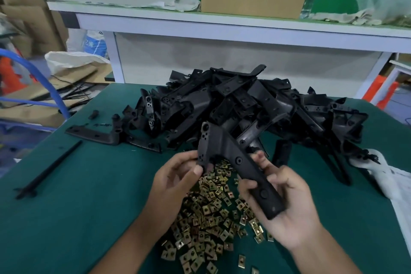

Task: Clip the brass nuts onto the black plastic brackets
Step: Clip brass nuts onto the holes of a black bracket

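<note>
While both hands grip bracket [235, 162], left hand [175, 178], right hand [287, 202] hide nut pile [206, 224] partly.

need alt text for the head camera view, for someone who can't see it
Two bare hands hold one black plastic bracket above a scatter of brass nuts on a green table: left hand at its upper end, right hand around its lower arm. A heap of brackets lies behind.
</note>
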